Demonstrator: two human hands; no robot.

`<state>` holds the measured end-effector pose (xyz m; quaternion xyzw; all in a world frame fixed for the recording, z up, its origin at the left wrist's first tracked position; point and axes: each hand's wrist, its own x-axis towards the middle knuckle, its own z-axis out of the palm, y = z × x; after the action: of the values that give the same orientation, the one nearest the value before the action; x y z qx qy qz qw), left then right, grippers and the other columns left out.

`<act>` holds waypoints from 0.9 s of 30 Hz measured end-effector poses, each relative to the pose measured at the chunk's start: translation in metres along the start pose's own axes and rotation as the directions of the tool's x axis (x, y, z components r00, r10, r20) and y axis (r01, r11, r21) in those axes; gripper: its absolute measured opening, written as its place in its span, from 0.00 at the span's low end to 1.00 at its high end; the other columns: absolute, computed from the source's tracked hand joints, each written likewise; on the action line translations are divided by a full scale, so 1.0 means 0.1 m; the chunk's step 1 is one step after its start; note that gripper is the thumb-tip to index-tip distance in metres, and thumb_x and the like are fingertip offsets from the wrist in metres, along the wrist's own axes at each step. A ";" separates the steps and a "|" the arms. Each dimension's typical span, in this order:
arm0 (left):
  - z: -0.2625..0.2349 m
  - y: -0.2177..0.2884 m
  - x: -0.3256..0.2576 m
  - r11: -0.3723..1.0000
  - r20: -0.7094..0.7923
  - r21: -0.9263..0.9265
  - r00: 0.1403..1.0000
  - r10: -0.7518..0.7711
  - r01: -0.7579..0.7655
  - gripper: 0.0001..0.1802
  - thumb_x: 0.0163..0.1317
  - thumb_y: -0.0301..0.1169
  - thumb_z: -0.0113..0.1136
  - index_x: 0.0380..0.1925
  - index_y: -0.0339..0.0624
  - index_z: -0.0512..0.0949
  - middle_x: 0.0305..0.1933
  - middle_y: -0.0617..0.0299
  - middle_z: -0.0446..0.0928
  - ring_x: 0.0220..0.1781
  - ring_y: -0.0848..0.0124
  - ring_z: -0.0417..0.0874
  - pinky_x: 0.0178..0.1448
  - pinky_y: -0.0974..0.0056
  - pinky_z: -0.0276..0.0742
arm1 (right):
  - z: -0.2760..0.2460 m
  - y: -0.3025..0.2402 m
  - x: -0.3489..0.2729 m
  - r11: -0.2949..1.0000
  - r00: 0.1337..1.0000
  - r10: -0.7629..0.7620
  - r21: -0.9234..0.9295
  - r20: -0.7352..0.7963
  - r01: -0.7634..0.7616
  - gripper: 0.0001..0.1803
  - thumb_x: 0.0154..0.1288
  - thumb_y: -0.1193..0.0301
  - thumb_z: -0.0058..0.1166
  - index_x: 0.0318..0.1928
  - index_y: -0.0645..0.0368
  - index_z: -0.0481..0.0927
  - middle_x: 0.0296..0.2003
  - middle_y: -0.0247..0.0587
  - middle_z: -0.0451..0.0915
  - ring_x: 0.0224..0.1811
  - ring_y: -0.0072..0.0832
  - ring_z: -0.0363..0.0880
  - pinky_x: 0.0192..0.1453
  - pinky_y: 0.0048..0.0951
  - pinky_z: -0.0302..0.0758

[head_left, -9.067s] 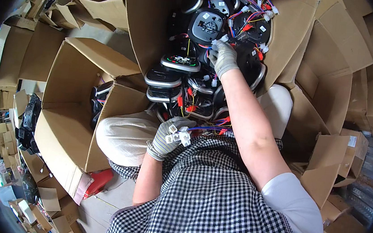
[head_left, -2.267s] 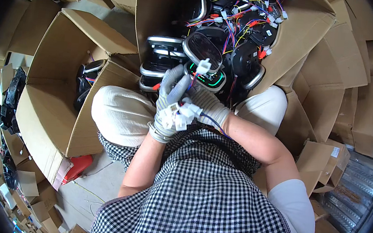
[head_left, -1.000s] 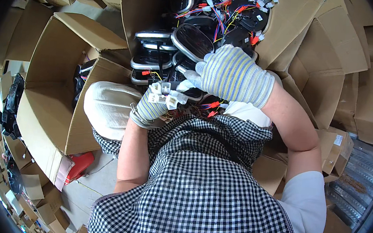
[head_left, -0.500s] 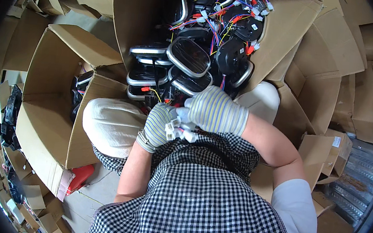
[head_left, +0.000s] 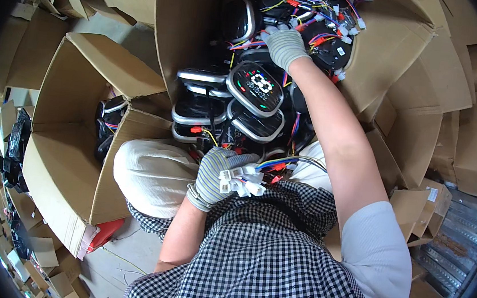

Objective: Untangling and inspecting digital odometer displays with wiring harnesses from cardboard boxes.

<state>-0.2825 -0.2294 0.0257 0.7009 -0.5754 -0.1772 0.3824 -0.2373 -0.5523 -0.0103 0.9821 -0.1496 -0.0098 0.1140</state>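
Observation:
My left hand (head_left: 213, 175), in a striped knit glove, is closed round a bundle of white plug connectors (head_left: 242, 182) above my lap. Coloured wires (head_left: 283, 163) run from the bundle to the right. My right hand (head_left: 287, 47), gloved alike, reaches into the big carton among loose wires and connectors (head_left: 319, 27). Its fingers look spread, with the tips partly lost among the wires. Between the hands, a black display unit (head_left: 256, 87) with a silver rim shows lit digits and coloured marks. Dark units (head_left: 255, 121) of the same kind are stacked under and beside it.
The big carton's walls (head_left: 389, 46) rise on both sides of the units. At the left stands an open carton (head_left: 57, 154) with a few black units inside. More cartons (head_left: 410, 128) crowd the right. A red item (head_left: 107, 235) lies on the floor by the left carton.
My right hand has left the connectors by my left hand and moved far into the carton. The display unit, dark before, is now lit. My left hand still holds the bundle.

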 end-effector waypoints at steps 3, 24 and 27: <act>-0.02 0.02 0.03 0.998 -0.023 0.016 0.998 0.066 -0.066 0.17 0.46 0.40 0.62 0.37 0.49 0.82 0.30 0.60 0.81 0.28 0.59 0.78 0.33 0.58 0.70 | 0.01 0.00 0.16 0.989 0.976 0.018 -0.146 0.219 0.014 0.14 0.61 0.70 0.46 0.46 0.50 0.81 0.44 0.39 0.80 0.50 0.37 0.77 0.56 0.49 0.69; -0.02 0.07 0.00 0.999 -0.036 0.049 0.999 0.003 -0.002 0.17 0.44 0.40 0.63 0.37 0.50 0.82 0.30 0.62 0.80 0.28 0.60 0.78 0.37 0.60 0.71 | -0.15 -0.23 0.30 0.893 0.888 -0.212 0.450 0.408 0.007 0.20 0.60 0.58 0.48 0.50 0.50 0.80 0.47 0.45 0.80 0.51 0.41 0.78 0.55 0.42 0.72; 0.02 -0.01 -0.05 0.996 -0.026 0.085 0.999 0.018 -0.015 0.22 0.49 0.50 0.58 0.41 0.51 0.81 0.27 0.59 0.78 0.30 0.59 0.78 0.36 0.58 0.69 | -0.10 -0.39 0.31 0.872 0.956 0.089 0.442 0.279 -0.211 0.22 0.60 0.59 0.47 0.50 0.58 0.79 0.49 0.49 0.79 0.53 0.43 0.77 0.57 0.42 0.71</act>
<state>-0.2847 -0.2252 0.0220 0.7139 -0.5829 -0.1401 0.3618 -0.1959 -0.5234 -0.0093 0.9565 -0.2369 -0.0882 -0.1453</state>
